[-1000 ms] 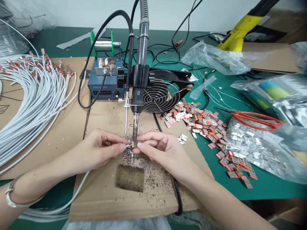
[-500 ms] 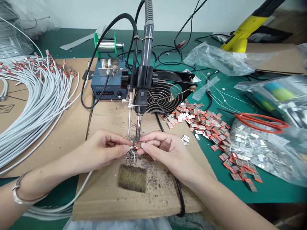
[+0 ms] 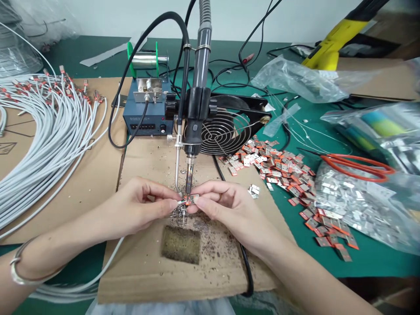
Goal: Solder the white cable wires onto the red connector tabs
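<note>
Between thumb and fingers, my left hand (image 3: 146,203) pinches the end of a white cable (image 3: 110,264), which trails down to the lower left. My right hand (image 3: 218,199) grips a small USB connector (image 3: 191,200) with orange plastic and a metal shell. Cable end and connector meet right under the tip of the upright soldering iron (image 3: 189,175); whether the tip touches them I cannot tell. Beside the iron, a thin metal solder feed tube (image 3: 177,168) curves down to the same spot. Bits of solder lie below my fingers.
A brown sponge (image 3: 181,245) lies on the cardboard (image 3: 157,282). Behind stand a blue solder feeder (image 3: 147,116) with a solder spool (image 3: 144,59) and a black fan (image 3: 226,131). White cables (image 3: 55,153) lie left. Loose connectors (image 3: 285,168) and a bag of metal parts (image 3: 348,197) lie right.
The USB connector has turned slightly between my fingers, so more of its metal and orange side shows. Both hands stay at almost the same place under the iron.
</note>
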The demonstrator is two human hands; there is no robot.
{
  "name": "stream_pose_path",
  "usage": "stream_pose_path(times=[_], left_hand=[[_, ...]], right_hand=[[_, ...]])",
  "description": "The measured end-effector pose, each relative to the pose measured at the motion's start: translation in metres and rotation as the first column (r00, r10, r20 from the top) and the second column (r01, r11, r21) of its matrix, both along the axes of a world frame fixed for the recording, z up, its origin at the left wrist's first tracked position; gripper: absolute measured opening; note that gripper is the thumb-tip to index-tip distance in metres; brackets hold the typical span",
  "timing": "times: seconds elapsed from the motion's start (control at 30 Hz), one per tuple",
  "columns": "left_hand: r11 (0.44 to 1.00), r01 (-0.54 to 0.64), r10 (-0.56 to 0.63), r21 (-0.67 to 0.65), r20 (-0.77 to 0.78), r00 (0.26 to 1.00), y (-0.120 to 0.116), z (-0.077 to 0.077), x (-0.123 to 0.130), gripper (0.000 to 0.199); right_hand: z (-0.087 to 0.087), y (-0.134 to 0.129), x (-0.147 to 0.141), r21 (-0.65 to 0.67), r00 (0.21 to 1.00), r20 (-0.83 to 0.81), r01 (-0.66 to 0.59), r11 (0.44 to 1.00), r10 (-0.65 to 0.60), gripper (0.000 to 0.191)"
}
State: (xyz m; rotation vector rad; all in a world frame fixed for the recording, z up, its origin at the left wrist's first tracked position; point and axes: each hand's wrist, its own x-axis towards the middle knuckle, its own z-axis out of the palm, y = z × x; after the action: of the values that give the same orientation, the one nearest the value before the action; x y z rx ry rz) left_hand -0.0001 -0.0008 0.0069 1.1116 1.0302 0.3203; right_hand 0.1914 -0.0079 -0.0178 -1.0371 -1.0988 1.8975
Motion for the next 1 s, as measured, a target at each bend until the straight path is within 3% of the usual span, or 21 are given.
stream_pose_path(times=[0.67, 1.0], left_hand=[[0.998, -0.058, 0.058, 0.011, -0.029, 0.998, 0.0006, -0.0035, 0.0038, 0.019], [0.999, -0.004, 0.005, 0.047, -0.038, 0.999, 0.0011, -0.0025, 0.0027, 0.026]], right_hand=[[0.0008, 0.0001, -0.0019, 0.017, 0.998, 0.041, 0.042, 0.999, -0.042, 0.021], [0.0017, -0.0002, -0.0005, -0.031, 0.999, -0.01, 0.039, 0.999, -0.039, 0.018]])
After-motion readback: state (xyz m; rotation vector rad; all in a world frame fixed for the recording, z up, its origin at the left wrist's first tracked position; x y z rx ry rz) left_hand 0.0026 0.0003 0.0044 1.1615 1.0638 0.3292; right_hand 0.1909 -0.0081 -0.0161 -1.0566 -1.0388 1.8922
